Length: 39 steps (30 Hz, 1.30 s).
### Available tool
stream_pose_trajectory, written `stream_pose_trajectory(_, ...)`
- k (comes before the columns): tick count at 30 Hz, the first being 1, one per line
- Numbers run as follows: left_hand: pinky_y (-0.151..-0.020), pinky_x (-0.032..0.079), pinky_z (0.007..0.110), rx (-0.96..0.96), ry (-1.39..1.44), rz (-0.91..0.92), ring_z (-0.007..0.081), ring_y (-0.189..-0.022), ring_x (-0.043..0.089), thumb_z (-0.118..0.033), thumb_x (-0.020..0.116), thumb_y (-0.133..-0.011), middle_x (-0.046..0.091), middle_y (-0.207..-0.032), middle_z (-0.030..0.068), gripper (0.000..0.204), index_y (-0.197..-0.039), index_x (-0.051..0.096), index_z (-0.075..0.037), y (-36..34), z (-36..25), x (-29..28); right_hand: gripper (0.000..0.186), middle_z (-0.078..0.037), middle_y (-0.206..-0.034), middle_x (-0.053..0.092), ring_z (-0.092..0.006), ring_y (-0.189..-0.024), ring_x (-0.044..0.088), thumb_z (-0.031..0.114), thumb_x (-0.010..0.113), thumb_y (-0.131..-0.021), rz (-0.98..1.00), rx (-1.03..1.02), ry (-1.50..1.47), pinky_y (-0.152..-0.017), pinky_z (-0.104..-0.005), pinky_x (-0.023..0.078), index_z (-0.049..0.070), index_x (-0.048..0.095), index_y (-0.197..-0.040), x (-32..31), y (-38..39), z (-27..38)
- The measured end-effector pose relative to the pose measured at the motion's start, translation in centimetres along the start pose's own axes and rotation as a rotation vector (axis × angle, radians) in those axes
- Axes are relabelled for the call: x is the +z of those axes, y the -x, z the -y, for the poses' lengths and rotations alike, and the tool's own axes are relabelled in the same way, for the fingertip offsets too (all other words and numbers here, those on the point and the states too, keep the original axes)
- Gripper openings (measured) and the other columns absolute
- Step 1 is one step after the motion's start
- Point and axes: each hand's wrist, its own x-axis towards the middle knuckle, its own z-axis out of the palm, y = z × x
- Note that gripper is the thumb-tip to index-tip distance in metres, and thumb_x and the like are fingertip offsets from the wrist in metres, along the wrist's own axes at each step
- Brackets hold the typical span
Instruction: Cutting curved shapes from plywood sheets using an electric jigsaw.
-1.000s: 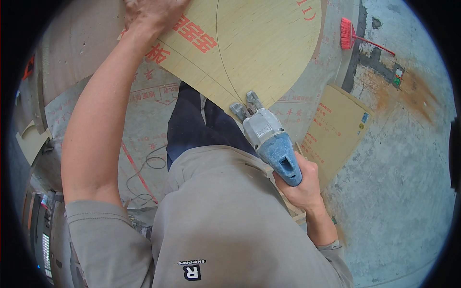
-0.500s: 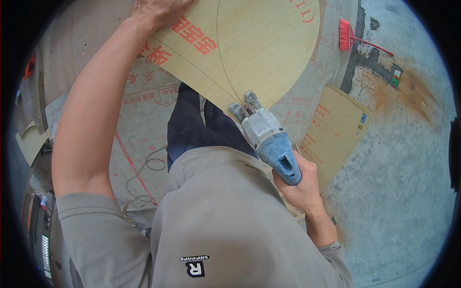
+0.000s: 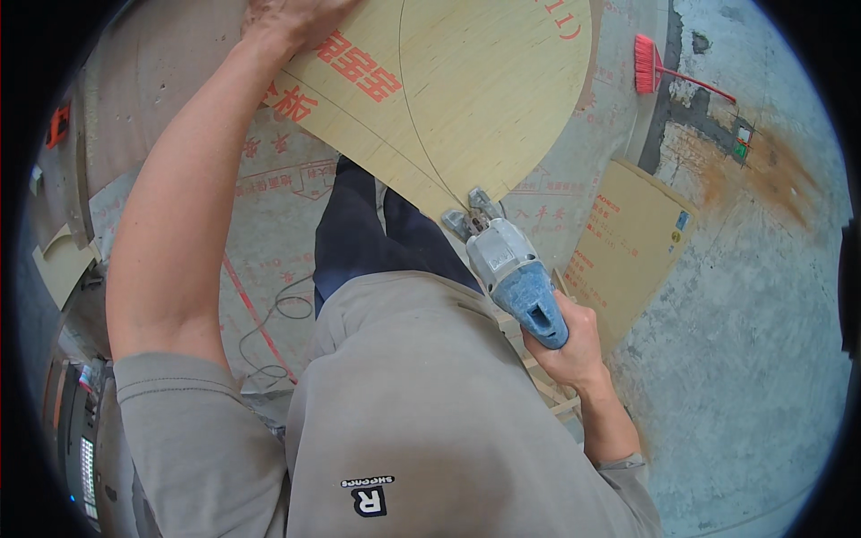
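Since the frame half a second ago: jigsaw (image 3: 520,269) shifted slightly toward the person and to the right, the right hand (image 3: 571,345) with it. More of the drawn curve now shows ahead of the tool. Sheet's print and right edge sit slightly farther left.

Sheet (image 3: 493,99): thin, pale yellow wood, red print, raised above the legs; its support is hidden. Far edge runs out of view. Right edge curved; left edge straight, slanting down to the near end, which points at the person. Two dark lines, one curved and one nearly straight, converge toward that end.

Jigsaw: grey front, blue rear. Forked foot on the sheet's near end, body projecting past the edge toward the person. Blade contact too small to tell.

Right hand: closed round the jigsaw's rear. Left hand (image 3: 300,20): on the sheet at its left edge, far part; fingers partly cut off by the frame, so cannot tell how far they are spread or whether they grip.

Floor (image 3: 735,350): red broom (image 3: 646,65) beyond the sheet's right edge; flat tan panel (image 3: 628,255) nearer, right of the jigsaw; thin cable (image 3: 291,311) looped left of the trousers (image 3: 354,224).
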Motion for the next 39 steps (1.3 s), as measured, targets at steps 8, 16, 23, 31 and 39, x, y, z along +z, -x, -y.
stream_pose_trajectory(8,-0.126,0.012,0.061,0.003,-0.022,-0.003,0.0305,-0.157,0.024,-0.053,0.054,-0.094,0.032,-0.167,0.0137,0.080,-0.158,0.036,-0.009,0.2,-0.3,-0.3,0.023,-0.018,-0.077,0.066,-0.0395,-0.073,0.068,0.008,0.077,-0.071,-0.002,-0.004,-0.034,-0.067,-0.0418,0.053,0.002,0.063,-0.089,0.3,-0.2,0.6)
stream_pose_trajectory(16,-0.126,0.012,0.062,0.007,-0.020,-0.030,0.0307,-0.157,0.025,-0.053,0.054,-0.094,0.032,-0.167,0.0137,0.080,-0.158,0.037,-0.009,0.3,-0.2,-0.2,0.024,-0.019,-0.075,0.065,-0.0395,-0.070,0.068,0.007,0.076,-0.071,-0.005,-0.031,-0.030,-0.066,-0.0405,0.054,0.002,0.063,-0.090,0.3,-0.8,1.0)
stream_pose_trajectory(23,-0.126,0.012,0.061,0.001,-0.017,-0.010,0.0302,-0.157,0.023,-0.054,0.052,-0.095,0.030,-0.168,0.0130,0.080,-0.159,0.035,-0.009,0.4,-0.6,-0.6,0.024,-0.018,-0.075,0.066,-0.0379,-0.069,0.069,0.006,0.075,-0.071,-0.001,-0.039,-0.038,-0.065,-0.0390,0.054,0.002,0.064,-0.092,0.2,-0.9,1.6)
stream_pose_trajectory(31,-0.126,0.012,0.061,-0.007,-0.020,-0.004,0.0297,-0.157,0.023,-0.054,0.052,-0.095,0.029,-0.169,0.0121,0.080,-0.159,0.034,-0.010,0.6,-0.6,-0.6,0.024,-0.015,-0.079,0.068,-0.0303,-0.071,0.068,0.002,0.073,-0.074,0.016,-0.028,-0.042,-0.070,-0.0355,0.054,0.001,0.065,-0.096,0.1,-1.0,1.9)
stream_pose_trajectory(39,-0.127,0.012,0.059,-0.009,-0.036,0.016,0.0284,-0.158,0.021,-0.053,0.051,-0.096,0.027,-0.170,0.0109,0.079,-0.160,0.033,-0.010,0.6,-0.7,-0.8,0.026,-0.012,-0.084,0.070,-0.0231,-0.075,0.067,-0.001,0.072,-0.075,0.039,0.001,-0.051,-0.076,-0.0328,0.053,0.000,0.067,-0.101,0.0,-1.1,2.2)
